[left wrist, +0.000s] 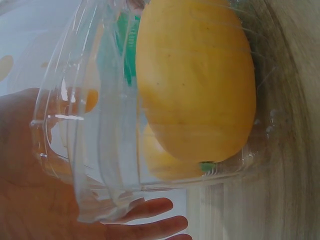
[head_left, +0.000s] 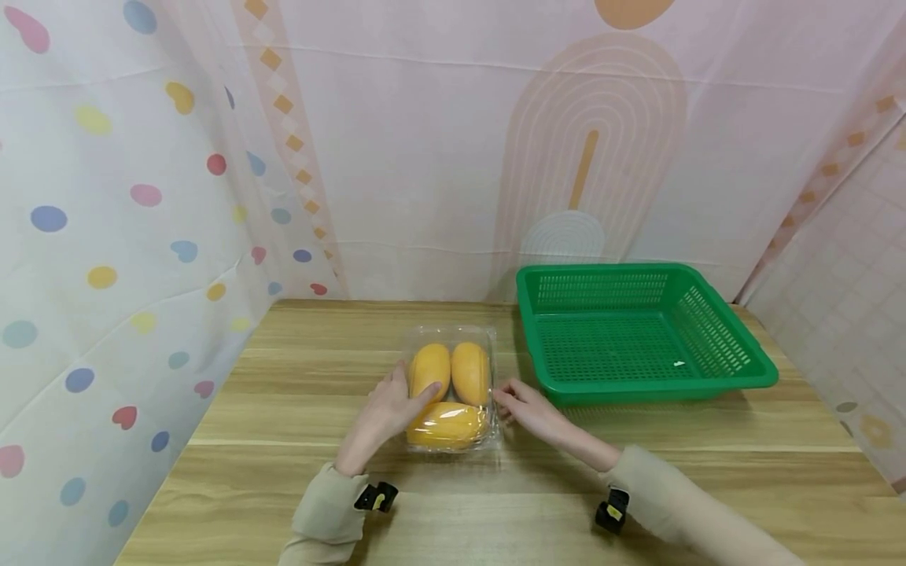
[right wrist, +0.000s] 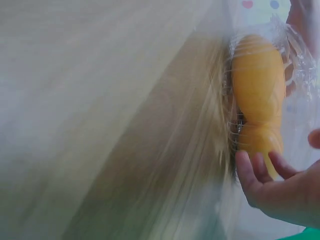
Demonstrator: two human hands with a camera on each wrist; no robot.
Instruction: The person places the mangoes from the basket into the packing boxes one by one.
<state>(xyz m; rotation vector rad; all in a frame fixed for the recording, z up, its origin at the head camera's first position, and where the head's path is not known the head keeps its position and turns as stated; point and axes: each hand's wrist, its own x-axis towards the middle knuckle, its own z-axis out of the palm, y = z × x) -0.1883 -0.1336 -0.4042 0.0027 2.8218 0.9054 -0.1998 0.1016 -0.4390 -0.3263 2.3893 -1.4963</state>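
Observation:
A clear plastic clamshell box [head_left: 453, 393] lies on the table with three yellow mangoes [head_left: 470, 373] inside, two standing lengthwise and one crosswise at the near end. My left hand [head_left: 389, 409] holds the box at its left side, thumb over the lid and fingers down along the side. In the left wrist view, a mango [left wrist: 197, 80] shows close behind the clear wall and rim. My right hand [head_left: 531, 410] is at the box's right edge, fingertips right at its side. The right wrist view shows its fingers [right wrist: 250, 180] loosely bent, with the thumb apart from them.
A green plastic basket [head_left: 555, 389] stands on the wooden table [head_left: 283, 472] to the right of the box, with a small white scrap [head_left: 679, 363] in it. Patterned curtains [head_left: 410, 157] hang behind the table and along both sides.

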